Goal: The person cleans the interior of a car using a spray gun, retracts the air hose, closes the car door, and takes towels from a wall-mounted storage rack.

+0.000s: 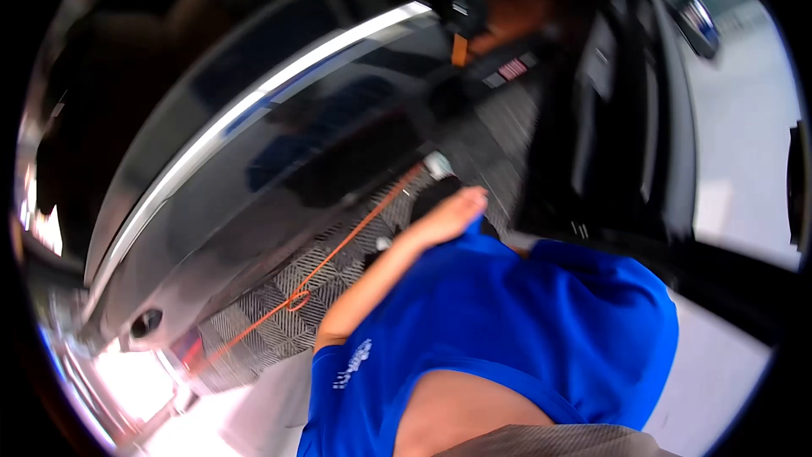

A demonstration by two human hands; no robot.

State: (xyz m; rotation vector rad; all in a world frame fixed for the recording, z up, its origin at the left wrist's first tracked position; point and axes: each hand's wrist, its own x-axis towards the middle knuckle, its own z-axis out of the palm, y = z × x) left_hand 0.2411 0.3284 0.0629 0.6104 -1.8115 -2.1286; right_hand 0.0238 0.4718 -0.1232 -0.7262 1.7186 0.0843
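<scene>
My left hand [458, 213] is in front of my body, by the lower edge of my blue shirt [524, 313]. Its fingers are smeared by motion, so I cannot make out whether they are closed or hold anything. Below it show dark trousers or a dark knee and a pale shoe [437, 165], both blurred. My right hand is not in view; my right sleeve is at the right side of the shirt. To the left of my arm runs the dark side of a car [279, 144] with a bright trim strip [271, 85].
An open dark car door [609, 127] stands close on my right, with a side mirror [700, 25] beyond it. An orange cord or hose [338, 250] with a small loop crosses the patterned floor mat [271, 309]. The car's interior at the top is dark.
</scene>
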